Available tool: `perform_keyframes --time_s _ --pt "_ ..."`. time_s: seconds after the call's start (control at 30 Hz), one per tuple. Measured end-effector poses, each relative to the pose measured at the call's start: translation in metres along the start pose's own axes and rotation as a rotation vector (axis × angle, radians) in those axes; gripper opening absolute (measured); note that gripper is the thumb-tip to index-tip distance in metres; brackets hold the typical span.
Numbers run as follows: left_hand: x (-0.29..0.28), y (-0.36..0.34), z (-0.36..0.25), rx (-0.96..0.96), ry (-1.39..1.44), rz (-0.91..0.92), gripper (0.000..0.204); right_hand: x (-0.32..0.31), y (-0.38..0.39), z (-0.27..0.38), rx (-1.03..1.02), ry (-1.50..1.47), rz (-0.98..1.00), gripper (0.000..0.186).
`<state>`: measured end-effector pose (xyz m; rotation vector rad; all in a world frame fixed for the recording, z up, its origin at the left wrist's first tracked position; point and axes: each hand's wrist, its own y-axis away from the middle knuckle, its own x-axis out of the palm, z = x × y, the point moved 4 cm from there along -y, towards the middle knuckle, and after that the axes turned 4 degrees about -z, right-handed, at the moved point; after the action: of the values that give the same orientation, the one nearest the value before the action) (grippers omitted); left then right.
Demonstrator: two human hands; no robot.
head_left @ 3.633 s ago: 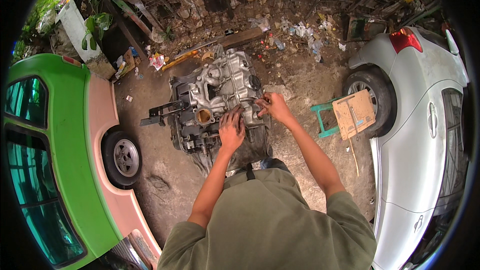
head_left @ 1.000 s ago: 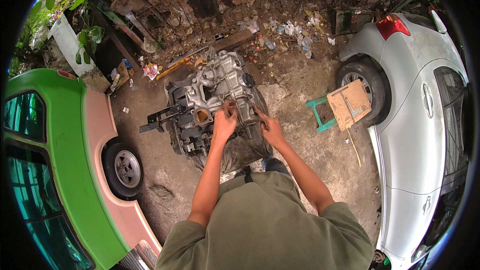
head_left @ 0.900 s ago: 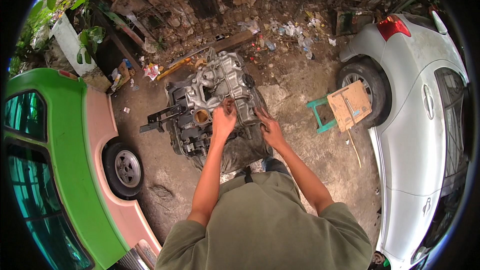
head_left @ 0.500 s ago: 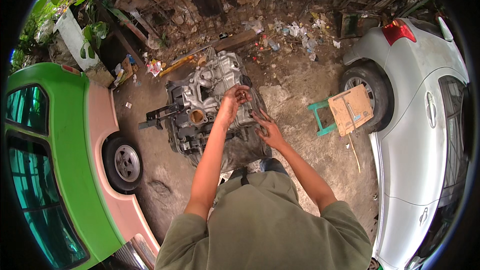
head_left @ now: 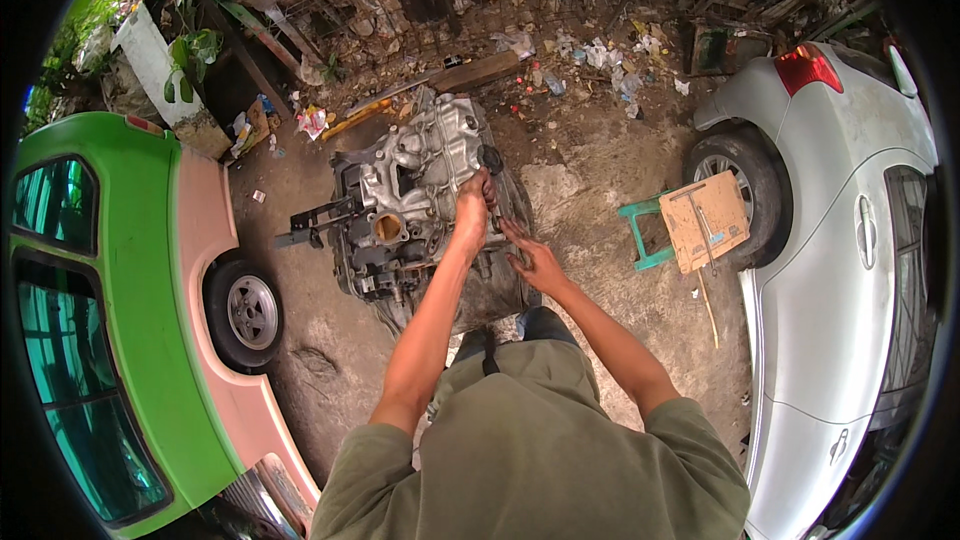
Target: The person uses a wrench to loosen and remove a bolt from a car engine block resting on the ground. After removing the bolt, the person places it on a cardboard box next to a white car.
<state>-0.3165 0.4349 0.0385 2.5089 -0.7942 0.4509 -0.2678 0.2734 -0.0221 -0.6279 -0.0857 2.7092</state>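
Your left hand (head_left: 474,205) curled over the right edge of the engine (head_left: 425,152), its grip too hidden to tell, your right hand (head_left: 536,264) spread, empty, by the near right corner, the engine stood between two cars (head_left: 820,280)

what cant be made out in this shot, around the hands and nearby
All in the head view:
Anything the left hand may hold: hidden by the hand itself.
The engine surface beneath it: covered by that hand.
The green stool top: hidden by the brown board.
The silver car front: cut off by the lower edge.
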Motion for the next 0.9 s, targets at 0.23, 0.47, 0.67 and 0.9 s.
perform_keyframes --time_s 0.23,0.47,0.67,0.9 --pt "0.001 0.006 -0.001 0.017 0.015 -0.008 0.038 0.004 -0.008 -0.007 0.089 -0.168 -0.172 0.05" --pt "0.002 0.006 -0.002 0.01 0.055 0.022 0.039 0.001 -0.015 -0.001 0.042 -0.159 -0.331 0.039" --pt "-0.001 0.016 0.002 0.078 0.043 0.012 0.04 0.003 -0.015 -0.008 0.04 -0.07 -0.336 0.039" --pt "-0.01 0.042 0.014 0.176 -0.048 0.035 0.042 0.006 -0.018 -0.014 0.124 -0.319 -0.314 0.037"
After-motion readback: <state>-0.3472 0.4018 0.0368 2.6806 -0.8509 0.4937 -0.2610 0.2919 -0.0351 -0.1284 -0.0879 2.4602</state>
